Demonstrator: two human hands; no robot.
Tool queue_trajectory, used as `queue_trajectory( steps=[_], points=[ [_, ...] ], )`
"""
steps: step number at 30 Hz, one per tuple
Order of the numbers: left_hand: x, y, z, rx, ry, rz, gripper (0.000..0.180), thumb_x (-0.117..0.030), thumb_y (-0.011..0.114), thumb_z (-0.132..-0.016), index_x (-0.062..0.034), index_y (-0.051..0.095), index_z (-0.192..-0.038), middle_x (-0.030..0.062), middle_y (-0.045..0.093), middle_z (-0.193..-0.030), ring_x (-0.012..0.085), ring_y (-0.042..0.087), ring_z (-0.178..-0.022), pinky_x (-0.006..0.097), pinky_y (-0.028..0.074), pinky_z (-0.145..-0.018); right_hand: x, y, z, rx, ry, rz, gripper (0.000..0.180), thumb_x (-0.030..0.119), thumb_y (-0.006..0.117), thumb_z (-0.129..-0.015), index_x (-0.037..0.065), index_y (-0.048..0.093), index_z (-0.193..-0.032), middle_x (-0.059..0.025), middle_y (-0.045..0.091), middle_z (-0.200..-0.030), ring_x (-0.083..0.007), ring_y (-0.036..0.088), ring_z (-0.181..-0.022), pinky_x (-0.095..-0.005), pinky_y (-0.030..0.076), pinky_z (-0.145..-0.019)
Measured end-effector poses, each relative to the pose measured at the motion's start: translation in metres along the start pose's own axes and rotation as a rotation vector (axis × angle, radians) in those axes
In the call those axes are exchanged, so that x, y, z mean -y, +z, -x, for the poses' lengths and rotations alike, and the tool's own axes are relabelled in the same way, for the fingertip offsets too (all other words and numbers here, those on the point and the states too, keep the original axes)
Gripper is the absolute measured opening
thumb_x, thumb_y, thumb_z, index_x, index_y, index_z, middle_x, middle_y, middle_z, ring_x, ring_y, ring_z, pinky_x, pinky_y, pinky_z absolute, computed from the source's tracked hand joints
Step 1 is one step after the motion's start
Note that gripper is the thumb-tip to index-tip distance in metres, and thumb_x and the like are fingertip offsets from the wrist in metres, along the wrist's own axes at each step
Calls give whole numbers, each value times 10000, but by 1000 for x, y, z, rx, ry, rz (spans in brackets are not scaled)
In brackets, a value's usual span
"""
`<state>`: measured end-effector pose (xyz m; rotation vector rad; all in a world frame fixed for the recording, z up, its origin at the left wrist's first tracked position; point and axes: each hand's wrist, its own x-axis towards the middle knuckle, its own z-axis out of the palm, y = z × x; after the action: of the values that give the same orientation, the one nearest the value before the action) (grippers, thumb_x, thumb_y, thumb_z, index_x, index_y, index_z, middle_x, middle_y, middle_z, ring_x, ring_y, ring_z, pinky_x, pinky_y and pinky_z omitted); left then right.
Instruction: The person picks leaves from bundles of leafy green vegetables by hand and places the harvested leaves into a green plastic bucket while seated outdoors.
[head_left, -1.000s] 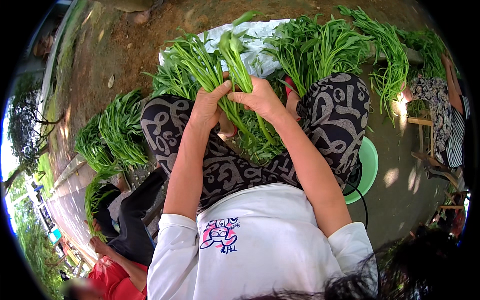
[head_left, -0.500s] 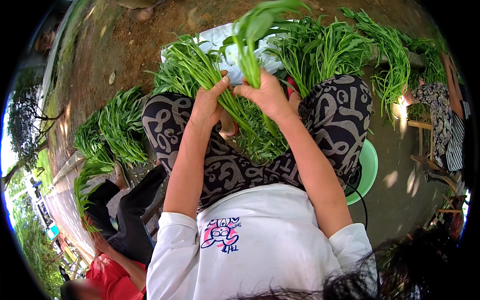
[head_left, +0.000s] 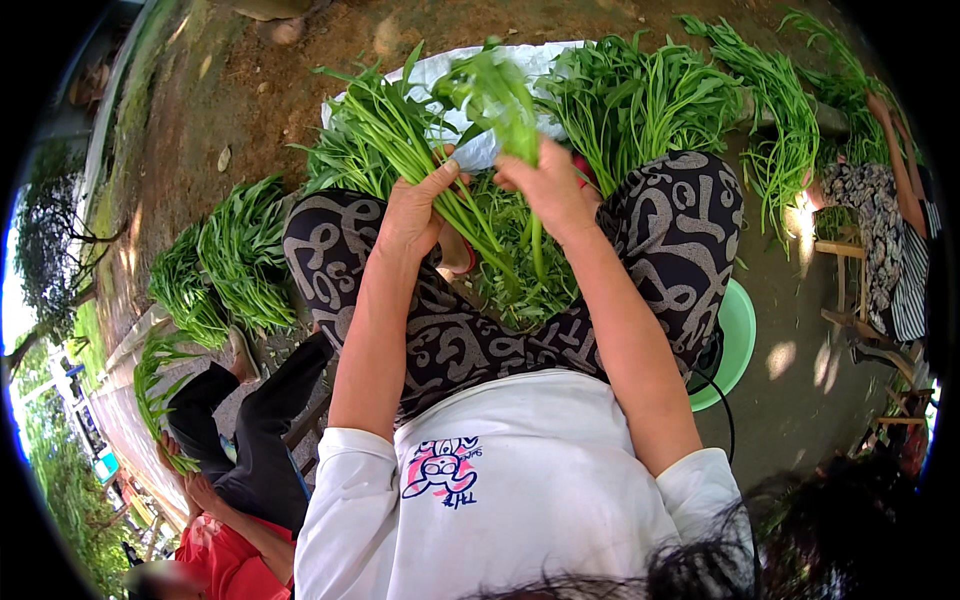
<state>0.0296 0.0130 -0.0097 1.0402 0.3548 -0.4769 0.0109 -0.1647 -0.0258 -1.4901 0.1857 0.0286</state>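
Note:
My left hand (head_left: pixel 418 208) is closed around a bunch of long-stemmed leafy greens (head_left: pixel 398 145), their leaves pointing up and away and the cut stems hanging below my fist. Just to its right, my right hand (head_left: pixel 552 195) grips a smaller bunch of the same greens (head_left: pixel 508 110), whose leafy tops are smeared by motion. Between my knees, under both hands, lies a heap of loose leaves and trimmings (head_left: pixel 535 280). Beyond the hands a white plastic sheet (head_left: pixel 535 62) is spread on the ground.
Piled greens (head_left: pixel 650 100) rest at the sheet's right; more greens (head_left: pixel 250 250) lie at left. A green basin (head_left: pixel 738 345) stands by my right thigh. A person in red (head_left: pixel 235 550) at lower left holds greens (head_left: pixel 150 390); another person (head_left: pixel 880 200) sits at right near a wooden stool (head_left: pixel 845 250).
The bunch in my right hand has dropped lower, its tops swinging nearer, and that hand has shifted slightly right. My left hand stays nearly still. The person in red has lowered their greens slightly.

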Motion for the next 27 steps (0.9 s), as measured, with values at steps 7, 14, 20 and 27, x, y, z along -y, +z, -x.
queue_trajectory(
  steps=[7,14,20,27],
  points=[
    [0,-3,-1,-10,7,-19,256,-66,681,-850,-22,581,-1082,49,601,-868,181,591,-754,313,506,-679,34,-15,0,-11,34,-90,198,90,678,-821,27,578,-980,-31,597,-850,-110,567,-723,-242,460,-614],
    [4,-1,-3,37,-3,-34,298,-81,675,-857,-16,575,-1130,49,605,-874,175,580,-760,307,504,-696,-6,19,10,194,-8,143,334,114,705,-720,-47,581,-984,-123,657,-897,-205,638,-829,-328,493,-747],
    [-2,-4,-2,87,-56,35,346,-61,614,-886,-11,524,-1216,74,579,-982,196,575,-851,349,510,-764,-5,5,1,112,125,-67,193,56,601,-752,-31,570,-922,-64,617,-762,-130,581,-632,-272,483,-594],
    [0,-1,1,43,-18,-102,348,-78,650,-874,-9,527,-1191,69,573,-980,206,571,-876,368,500,-828,9,-4,-3,-54,-45,-160,266,39,637,-788,-13,571,-1040,-49,615,-863,-120,571,-748,-266,474,-690]
  ],
)
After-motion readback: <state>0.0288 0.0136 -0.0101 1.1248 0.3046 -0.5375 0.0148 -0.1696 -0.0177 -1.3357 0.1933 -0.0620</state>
